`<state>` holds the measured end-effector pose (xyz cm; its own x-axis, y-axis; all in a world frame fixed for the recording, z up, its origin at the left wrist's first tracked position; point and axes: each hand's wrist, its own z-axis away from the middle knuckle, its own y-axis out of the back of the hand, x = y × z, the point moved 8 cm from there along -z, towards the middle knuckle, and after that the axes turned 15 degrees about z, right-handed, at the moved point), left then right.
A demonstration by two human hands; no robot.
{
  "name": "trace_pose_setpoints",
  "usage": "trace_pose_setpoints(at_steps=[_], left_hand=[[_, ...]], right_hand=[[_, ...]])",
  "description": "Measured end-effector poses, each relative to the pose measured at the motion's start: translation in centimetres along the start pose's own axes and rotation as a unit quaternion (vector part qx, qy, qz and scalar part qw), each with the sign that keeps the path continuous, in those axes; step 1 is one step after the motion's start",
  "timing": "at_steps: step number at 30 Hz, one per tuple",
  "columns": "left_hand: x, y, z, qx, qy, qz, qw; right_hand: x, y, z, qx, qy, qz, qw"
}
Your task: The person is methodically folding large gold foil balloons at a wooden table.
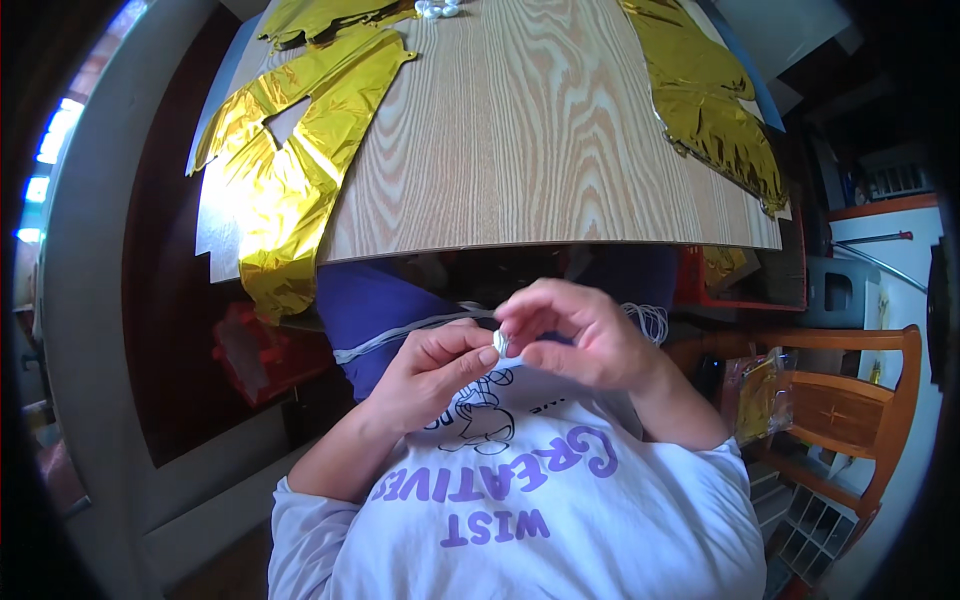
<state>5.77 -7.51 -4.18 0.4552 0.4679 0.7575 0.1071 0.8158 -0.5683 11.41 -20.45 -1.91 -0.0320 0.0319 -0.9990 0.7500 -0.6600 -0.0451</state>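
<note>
One left hand (430,365) and one right hand (590,340) are framing one small white bundle (500,344). One tabletop (490,150) is carrying at least two gold foil pieces (285,195) on its left, at least one gold foil sheet (710,95) on its right, and several white lumps (435,9) too bunched to count. One wooden chair (833,413), one clear packet (762,400) and one grey stool (836,290) are showing at right.

A pinch is formed by the thumb and forefinger of the left hand (432,365). Just beside that pinch, the right hand (585,335) is held with fingers curled, its thumb spread below them; the left forearm (345,450) and right forearm (685,405) are angled inward toward it.
</note>
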Motion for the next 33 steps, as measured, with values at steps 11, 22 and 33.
trace_pose_setpoints(at_steps=[11,22,33], left_hand=[[4.3,-1.8,-0.5,-0.155,-0.047,-0.101,0.982],[8.1,-0.3,-2.6,-0.121,-0.098,-0.081,0.984],[11.3,-1.5,-3.2,-0.223,-0.178,-0.076,0.955]], right_hand=[[-4.9,-0.5,-2.9,-0.108,0.111,0.203,0.967],[-7.7,0.2,-4.5,0.066,0.229,0.318,0.918],[-9.4,0.6,-6.4,0.009,0.213,0.226,0.95]])
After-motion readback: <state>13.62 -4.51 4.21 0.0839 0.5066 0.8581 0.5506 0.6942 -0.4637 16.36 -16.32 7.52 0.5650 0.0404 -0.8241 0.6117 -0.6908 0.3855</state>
